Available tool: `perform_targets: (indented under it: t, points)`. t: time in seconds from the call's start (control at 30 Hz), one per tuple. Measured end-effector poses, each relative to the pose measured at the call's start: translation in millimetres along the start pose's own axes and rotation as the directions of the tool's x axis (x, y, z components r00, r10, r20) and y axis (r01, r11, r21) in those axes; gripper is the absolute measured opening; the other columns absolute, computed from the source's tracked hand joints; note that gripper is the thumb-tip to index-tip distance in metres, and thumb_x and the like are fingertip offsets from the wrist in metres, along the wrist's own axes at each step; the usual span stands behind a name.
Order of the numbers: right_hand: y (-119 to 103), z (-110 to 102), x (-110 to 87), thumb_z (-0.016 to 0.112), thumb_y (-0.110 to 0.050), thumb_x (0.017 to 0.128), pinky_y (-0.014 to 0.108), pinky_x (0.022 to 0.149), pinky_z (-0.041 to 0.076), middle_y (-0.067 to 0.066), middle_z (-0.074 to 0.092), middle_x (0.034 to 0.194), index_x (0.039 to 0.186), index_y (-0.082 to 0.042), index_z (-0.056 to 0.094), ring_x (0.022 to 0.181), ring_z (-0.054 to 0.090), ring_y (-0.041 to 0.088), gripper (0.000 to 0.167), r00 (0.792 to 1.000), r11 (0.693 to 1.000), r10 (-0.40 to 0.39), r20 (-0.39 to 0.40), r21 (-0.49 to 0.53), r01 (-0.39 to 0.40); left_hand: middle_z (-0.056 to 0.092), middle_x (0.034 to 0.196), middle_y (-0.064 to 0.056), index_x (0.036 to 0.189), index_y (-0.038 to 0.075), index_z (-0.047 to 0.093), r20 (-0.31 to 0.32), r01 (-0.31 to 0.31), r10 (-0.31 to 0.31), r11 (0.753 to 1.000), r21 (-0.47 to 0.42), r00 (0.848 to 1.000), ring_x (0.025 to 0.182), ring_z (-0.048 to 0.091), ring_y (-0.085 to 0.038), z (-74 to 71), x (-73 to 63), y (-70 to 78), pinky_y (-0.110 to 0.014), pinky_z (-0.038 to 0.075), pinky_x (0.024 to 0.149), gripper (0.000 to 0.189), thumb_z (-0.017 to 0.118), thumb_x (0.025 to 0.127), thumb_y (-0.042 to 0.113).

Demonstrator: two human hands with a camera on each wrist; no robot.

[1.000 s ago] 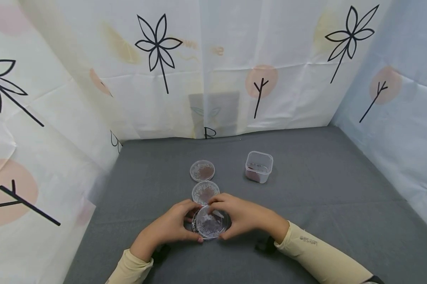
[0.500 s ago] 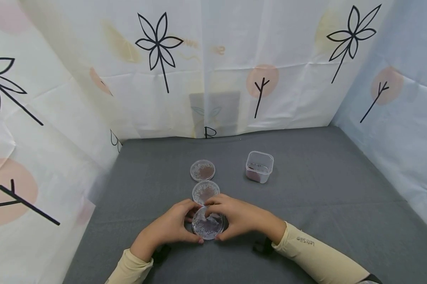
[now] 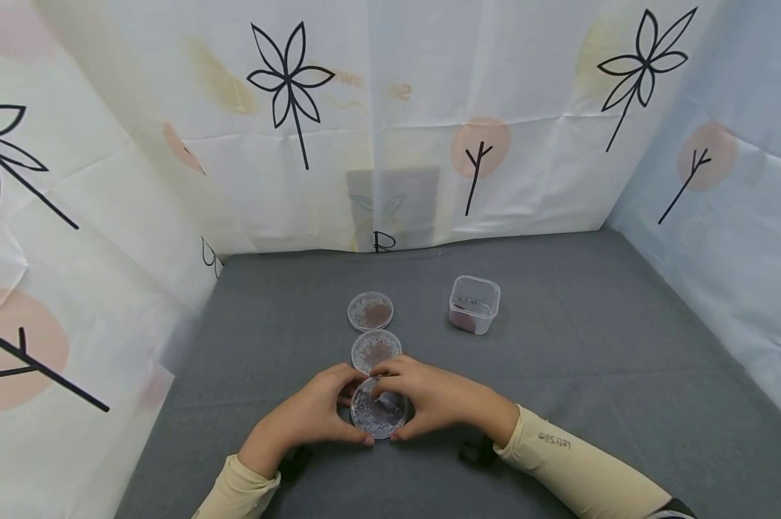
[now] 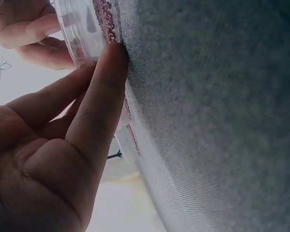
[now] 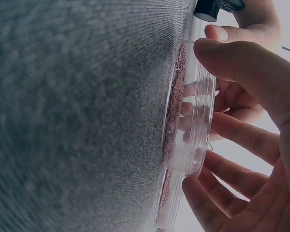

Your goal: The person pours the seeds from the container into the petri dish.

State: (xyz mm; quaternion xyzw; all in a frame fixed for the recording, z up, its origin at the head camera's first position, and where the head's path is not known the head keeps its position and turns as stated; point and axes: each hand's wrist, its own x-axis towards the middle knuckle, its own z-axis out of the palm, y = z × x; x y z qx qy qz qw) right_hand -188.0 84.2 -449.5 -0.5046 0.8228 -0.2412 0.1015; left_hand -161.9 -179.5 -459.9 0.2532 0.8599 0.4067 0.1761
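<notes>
In the head view a round, clear petri dish [image 3: 378, 412] lies on the grey cloth nearest the body. Seen from the side in the right wrist view, reddish-brown granules [image 5: 175, 104] cover its bottom, and a clear lid [image 5: 201, 108] sits over it. My left hand [image 3: 316, 406] holds the dish from the left, thumb at the near side and fingers at the far side. From the right, my right hand [image 3: 437, 395] pinches the lid's rim between thumb and fingers. In the left wrist view, the left hand [image 4: 63, 130] touches the dish wall near the cloth.
Two more covered petri dishes stand in line behind, a middle dish [image 3: 376, 352] and a far dish [image 3: 370, 311], both with granules. A square clear tub [image 3: 474, 305], part filled with granules, stands at the back right. Printed curtains [image 3: 403, 144] enclose the grey tabletop [image 3: 559, 346].
The lid, earlier offset to the right of the dish, has moved left with my right hand and now lines up over it. My left hand has stayed in place.
</notes>
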Motion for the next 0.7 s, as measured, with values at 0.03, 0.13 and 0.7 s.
perform_targets:
  t: [0.03, 0.13, 0.7]
  points:
    - [-0.1, 0.1, 0.0, 0.093, -0.036, 0.083, 0.036, 0.114, 0.052, 0.007, 0.053, 0.153, 0.133, -0.017, 0.068, 0.142, 0.049, 0.022, 0.058, 1.000, 1.000, 0.002, 0.002, -0.004, -0.002, 0.063, 0.126, -0.004, 0.139, 0.008, 0.063, -0.001, -0.001, 0.001, 1.000, 0.004, 1.000, 0.112, 0.068, -0.018, 0.3, 0.4, -0.5, -0.024, 0.062, 0.093, 0.083, 0.100, 0.073, 0.043]
    - [0.5, 1.0, 0.4, 0.092, -0.036, 0.084, 0.036, 0.115, 0.051, 0.007, 0.052, 0.154, 0.133, -0.018, 0.068, 0.143, 0.047, 0.021, 0.057, 1.000, 1.000, 0.003, 0.005, -0.023, -0.003, 0.062, 0.124, -0.004, 0.139, 0.004, 0.063, -0.005, 0.008, -0.008, 1.000, 0.024, 1.000, 0.111, 0.067, -0.018, 0.1, 1.0, -0.8, -0.024, 0.062, 0.092, 0.086, 0.100, 0.072, 0.043]
    - [11.6, -13.2, -20.1, 0.081, -0.054, 0.091, 0.058, 0.119, 0.043, 0.008, 0.054, 0.154, 0.136, -0.022, 0.069, 0.146, 0.047, 0.028, 0.057, 0.994, 0.995, 0.020, -0.104, -0.100, -0.031, 0.061, 0.115, 0.003, 0.137, 0.008, 0.067, -0.054, 0.020, -0.012, 0.988, 0.156, 0.998, 0.104, 0.062, -0.012, 0.2, -2.5, -4.0, -0.031, 0.059, 0.091, 0.087, 0.095, 0.073, 0.060]
